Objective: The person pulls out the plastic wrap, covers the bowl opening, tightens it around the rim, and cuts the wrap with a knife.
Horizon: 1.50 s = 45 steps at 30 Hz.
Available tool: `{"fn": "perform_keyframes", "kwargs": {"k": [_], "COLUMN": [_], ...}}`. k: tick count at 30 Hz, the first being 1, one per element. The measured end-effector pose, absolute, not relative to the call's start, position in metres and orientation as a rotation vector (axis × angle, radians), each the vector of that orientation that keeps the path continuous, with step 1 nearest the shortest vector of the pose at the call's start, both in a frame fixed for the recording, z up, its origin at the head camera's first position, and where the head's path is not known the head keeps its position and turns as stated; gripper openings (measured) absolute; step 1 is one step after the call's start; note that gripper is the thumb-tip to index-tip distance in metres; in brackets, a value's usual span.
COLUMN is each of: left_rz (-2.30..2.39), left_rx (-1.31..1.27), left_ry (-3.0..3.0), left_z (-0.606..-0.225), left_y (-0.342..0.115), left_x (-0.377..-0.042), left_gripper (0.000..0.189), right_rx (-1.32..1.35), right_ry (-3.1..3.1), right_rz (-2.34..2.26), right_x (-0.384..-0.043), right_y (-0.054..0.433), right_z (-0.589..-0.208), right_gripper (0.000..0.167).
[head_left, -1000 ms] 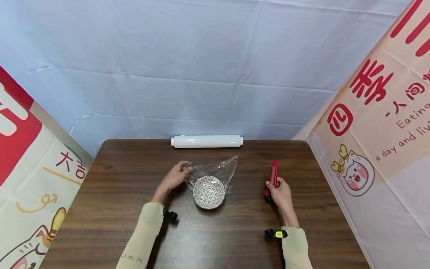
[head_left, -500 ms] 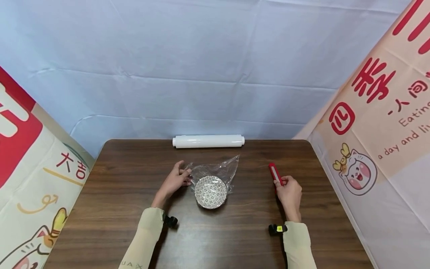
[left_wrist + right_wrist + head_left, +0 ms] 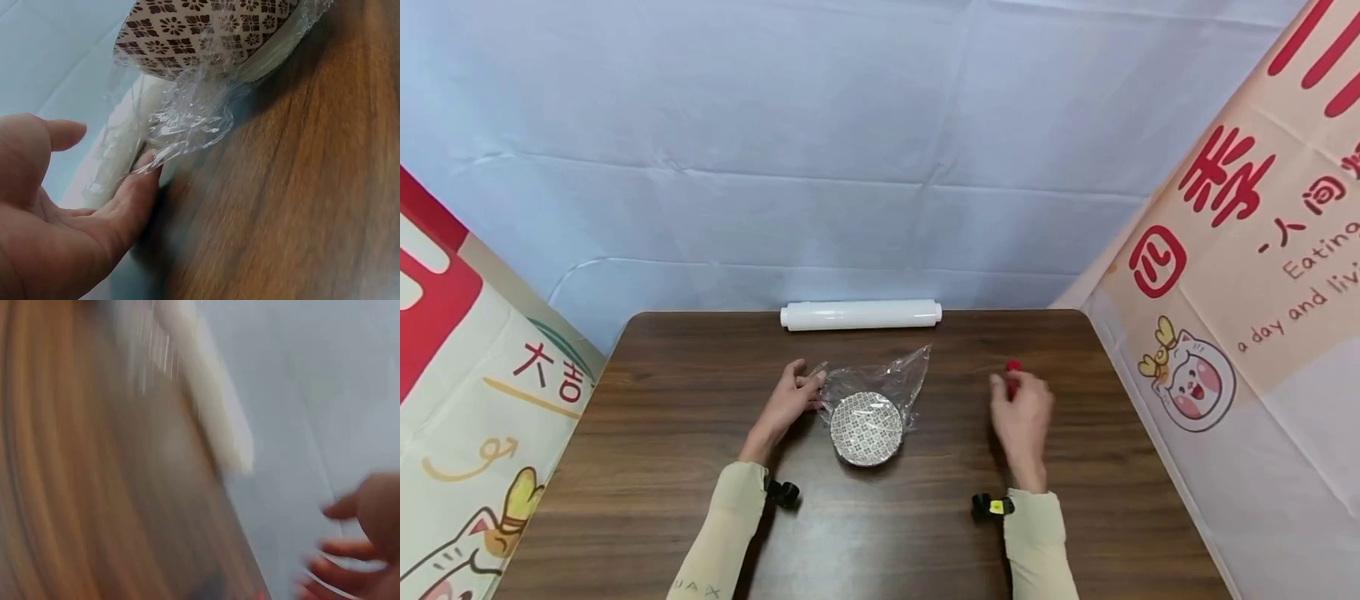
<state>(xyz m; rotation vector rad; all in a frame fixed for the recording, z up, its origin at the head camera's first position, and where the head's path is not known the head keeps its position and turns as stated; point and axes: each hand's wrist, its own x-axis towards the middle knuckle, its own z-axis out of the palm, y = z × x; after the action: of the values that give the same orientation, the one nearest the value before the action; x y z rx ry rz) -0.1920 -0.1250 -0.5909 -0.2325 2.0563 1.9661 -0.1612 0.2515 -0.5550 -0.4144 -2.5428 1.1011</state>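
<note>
A round bowl point(image 3: 867, 429) with a brown floral pattern stands on the table, covered in clear cling film point(image 3: 887, 380) whose loose edge spreads behind it. At the left end of that film is my left hand point(image 3: 787, 407); in the left wrist view the thumb is raised and the fingertips touch the crumpled film point(image 3: 187, 119). My right hand point(image 3: 1024, 417) hovers over a red utility knife point(image 3: 1013, 366), which it mostly hides. The right wrist view shows the right hand's fingers point(image 3: 350, 550) spread and apart, holding nothing.
A white roll point(image 3: 861, 315) of cling film lies along the back edge of the brown wooden table point(image 3: 700, 350). A pale cloth point(image 3: 850, 167) hangs behind, with printed banners at both sides. The right wrist view is blurred.
My right hand turned the utility knife about, then let it go and now spreads over it, slightly further left. The left hand has stayed by the film's edge.
</note>
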Motion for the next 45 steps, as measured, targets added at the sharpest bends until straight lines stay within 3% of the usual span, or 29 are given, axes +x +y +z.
{"fn": "perform_keyframes", "kwargs": {"k": [2,6,10,14,19,23,27,32,45], "left_rz": [1.965,1.913,1.772,1.721,1.865,1.976,2.006,1.988,1.979], "left_rx": [-0.246,-0.218,-0.058,0.024,0.003,-0.067,-0.122,-0.187,-0.344], "left_ry": [2.046,2.027,2.062,2.090,1.972,1.909,1.994,2.058,1.928], "left_z": [-0.592,-0.591,-0.591,-0.588,-0.586,-0.585,-0.584,-0.583,-0.594], "left_y": [-0.124,-0.120,-0.116,-0.115,-0.112,-0.106,-0.101,-0.098,-0.108], "left_x": [-0.194,-0.196,-0.198,-0.199,-0.199,-0.199,-0.200,-0.202,-0.204], "left_gripper": [0.087,0.094,0.087,0.057,0.024,0.028,0.024,0.037,0.066], "right_rx": [-0.311,-0.343,-0.398,-0.290,-0.243,-0.241,-0.131,-0.052,-0.455], "right_ry": [-2.558,-2.513,-2.462,-2.536,-2.433,-2.379,-2.369,-2.331,-2.484], "right_rz": [1.453,2.105,2.347,2.466,2.631,2.585,2.438,2.296,2.365], "right_x": [-0.168,-0.182,-0.191,-0.199,-0.205,-0.205,-0.202,-0.200,-0.206], "right_y": [0.226,0.185,0.168,0.158,0.148,0.143,0.135,0.127,0.132], "right_z": [-0.556,-0.564,-0.565,-0.564,-0.567,-0.570,-0.572,-0.569,-0.580], "right_gripper": [0.043,0.064,0.069,0.057,0.017,0.005,0.008,0.013,0.028]}}
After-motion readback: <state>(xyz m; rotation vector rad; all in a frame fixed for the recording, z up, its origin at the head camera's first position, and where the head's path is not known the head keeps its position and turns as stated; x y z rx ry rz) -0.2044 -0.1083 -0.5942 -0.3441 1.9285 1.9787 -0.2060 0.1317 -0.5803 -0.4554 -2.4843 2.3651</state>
